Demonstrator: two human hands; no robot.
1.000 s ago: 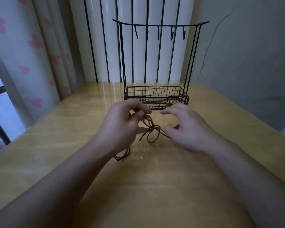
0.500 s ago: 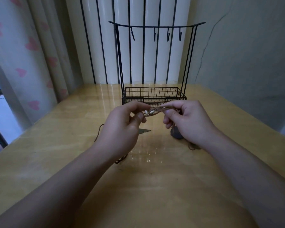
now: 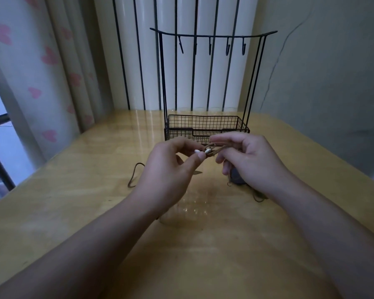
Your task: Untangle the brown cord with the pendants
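Observation:
The brown cord (image 3: 216,149) is stretched in a short tangle between both hands, lifted above the wooden table (image 3: 95,212). Two small white beads (image 3: 202,151) sit on it next to my left thumb. My left hand (image 3: 171,169) pinches the cord at the beads between thumb and forefinger. My right hand (image 3: 248,160) pinches the other side of the tangle, its other fingers curled. A loop of cord (image 3: 134,175) trails on the table left of my left hand, and more cord (image 3: 258,197) shows under my right wrist. A dark grey pendant (image 3: 235,178) lies below my right hand.
A black wire basket (image 3: 205,127) with a tall hook rail (image 3: 212,36) stands just behind the hands. White pipes with black bars rise at the table's back edge. A curtain hangs on the left and a grey wall on the right.
The cord was lying looped on the table with only my left hand pinching it; my right hand took hold, and both hands lifted the tangle and now hold it taut between them.

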